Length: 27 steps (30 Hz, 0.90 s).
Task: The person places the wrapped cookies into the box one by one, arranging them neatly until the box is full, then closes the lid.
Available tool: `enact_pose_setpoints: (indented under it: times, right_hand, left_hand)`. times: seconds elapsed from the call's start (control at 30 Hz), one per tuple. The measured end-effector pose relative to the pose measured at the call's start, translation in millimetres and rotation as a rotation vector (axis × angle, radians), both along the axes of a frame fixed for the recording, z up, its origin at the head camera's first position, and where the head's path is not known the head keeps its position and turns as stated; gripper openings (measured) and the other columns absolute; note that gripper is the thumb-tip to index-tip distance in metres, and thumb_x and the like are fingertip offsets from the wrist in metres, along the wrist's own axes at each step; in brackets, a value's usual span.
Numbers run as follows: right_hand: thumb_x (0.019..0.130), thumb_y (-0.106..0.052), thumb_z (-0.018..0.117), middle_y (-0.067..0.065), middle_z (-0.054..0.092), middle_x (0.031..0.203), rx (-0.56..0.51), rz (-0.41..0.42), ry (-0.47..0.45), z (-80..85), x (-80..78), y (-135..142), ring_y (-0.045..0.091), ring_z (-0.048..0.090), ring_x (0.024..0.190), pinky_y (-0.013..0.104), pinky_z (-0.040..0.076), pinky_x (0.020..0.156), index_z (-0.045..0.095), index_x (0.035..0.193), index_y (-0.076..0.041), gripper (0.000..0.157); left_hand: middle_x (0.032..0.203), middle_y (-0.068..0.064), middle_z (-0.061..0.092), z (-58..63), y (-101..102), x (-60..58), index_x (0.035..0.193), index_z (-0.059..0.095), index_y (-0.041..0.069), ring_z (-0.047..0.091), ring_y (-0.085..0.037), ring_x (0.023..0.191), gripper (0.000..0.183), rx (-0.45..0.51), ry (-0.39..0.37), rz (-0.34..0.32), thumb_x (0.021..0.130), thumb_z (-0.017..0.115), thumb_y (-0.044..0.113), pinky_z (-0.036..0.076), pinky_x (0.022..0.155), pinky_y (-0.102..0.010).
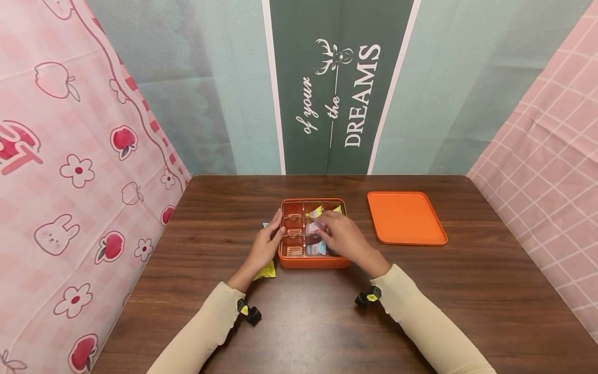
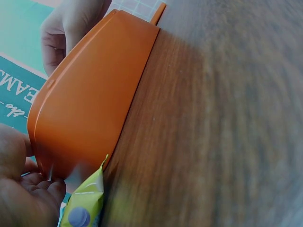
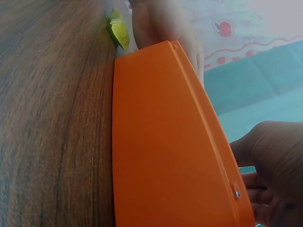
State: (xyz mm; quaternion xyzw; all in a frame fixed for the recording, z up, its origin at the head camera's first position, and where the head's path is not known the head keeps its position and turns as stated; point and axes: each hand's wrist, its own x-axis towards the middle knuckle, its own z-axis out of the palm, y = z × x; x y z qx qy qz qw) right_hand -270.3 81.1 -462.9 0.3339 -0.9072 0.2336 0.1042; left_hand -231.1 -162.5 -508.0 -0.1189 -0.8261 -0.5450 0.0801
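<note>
An orange box with a clear divided insert stands mid-table. My left hand rests against its left wall, with the fingers fairly straight. Over the box's right half, my right hand reaches into the insert and pinches a small pink-wrapped candy in the middle compartment; its fingertips are partly hidden. Yellow candy packets lie in the far middle and far right compartments, and a light blue packet in the near middle one. The left column of compartments holds no packets. My right hand covers part of the right column.
To the right, the orange lid lies flat on the wooden table. Beside my left hand are a yellow packet and a bit of light blue packet, partly hidden. Fabric walls enclose the table's back and sides.
</note>
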Motion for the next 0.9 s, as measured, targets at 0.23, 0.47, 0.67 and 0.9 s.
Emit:
enact_pose_setpoints:
  times: [0.23,0.47,0.67,0.9]
  right_hand:
    - [0.091,-0.012,0.077,0.011,0.071,0.111,0.001,0.040,0.039,-1.7,-0.3,1.0,0.027,0.065,0.104,0.045,0.058,0.090,0.076,0.109,-0.005,0.020]
    - [0.091,-0.014,0.077,0.010,0.071,0.112,0.021,0.052,0.032,-4.2,-0.7,0.7,0.026,0.064,0.106,0.045,0.057,0.093,0.076,0.109,-0.007,0.019]
    - [0.092,-0.014,0.076,0.010,0.070,0.116,0.041,0.047,0.020,-5.6,-0.2,0.0,0.026,0.064,0.108,0.044,0.057,0.093,0.076,0.111,-0.007,0.020]
    - [0.093,-0.015,0.075,0.009,0.070,0.120,0.054,0.043,0.011,-5.8,1.5,-1.6,0.024,0.062,0.112,0.044,0.056,0.095,0.077,0.113,-0.009,0.020]
  left_hand:
    - [0.163,-0.010,0.030,0.2,0.5,-0.2,0.153,0.037,-0.002,0.030,-0.021,0.149,0.050,0.006,-0.003,-0.004,0.107,0.051,0.012,0.024,0.122,-0.040]
    - [0.164,-0.010,0.028,0.1,0.5,0.4,0.154,0.035,-0.001,0.028,-0.022,0.150,0.050,0.007,-0.016,-0.009,0.108,0.050,0.012,0.024,0.122,-0.040]
    - [0.164,-0.011,0.028,0.6,0.6,1.1,0.154,0.035,-0.002,0.028,-0.023,0.150,0.050,0.008,-0.009,-0.014,0.108,0.049,0.013,0.024,0.121,-0.042]
    - [0.162,-0.013,0.030,1.0,0.8,0.4,0.152,0.037,-0.004,0.030,-0.026,0.149,0.049,0.007,0.014,-0.008,0.107,0.051,0.010,0.024,0.121,-0.044]
